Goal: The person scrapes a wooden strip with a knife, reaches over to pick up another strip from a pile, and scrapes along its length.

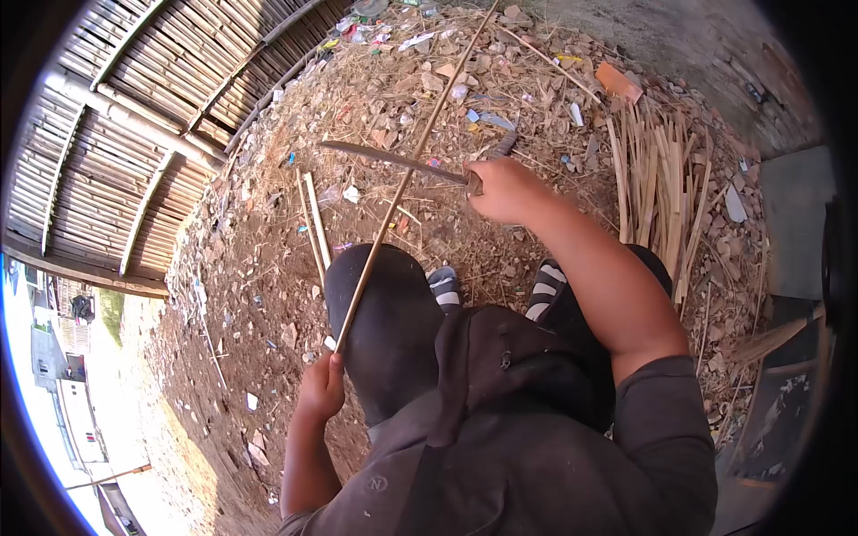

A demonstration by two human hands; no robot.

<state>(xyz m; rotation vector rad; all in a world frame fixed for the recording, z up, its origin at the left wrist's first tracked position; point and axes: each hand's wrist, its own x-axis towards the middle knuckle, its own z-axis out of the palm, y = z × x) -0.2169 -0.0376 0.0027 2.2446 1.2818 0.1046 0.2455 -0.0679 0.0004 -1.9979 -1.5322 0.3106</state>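
Note:
My left hand [320, 386] is closed around the lower end of a long, thin bamboo strip [386, 221], beside my left knee. The strip slants up and away over the knee toward the far ground. In my right hand [502, 189] is the handle of a long machete [384, 157], its blade pointing left. That blade crosses the bamboo strip about midway along; whether the two touch I cannot tell. Most of the machete's handle is hidden by my fingers.
A bundle of split bamboo strips [660, 179] lies on the right. Two more strips [315, 219] rest left of my knee. A bamboo wall panel [170, 116] stands at upper left. An orange brick piece [618, 82] lies among rubble and litter.

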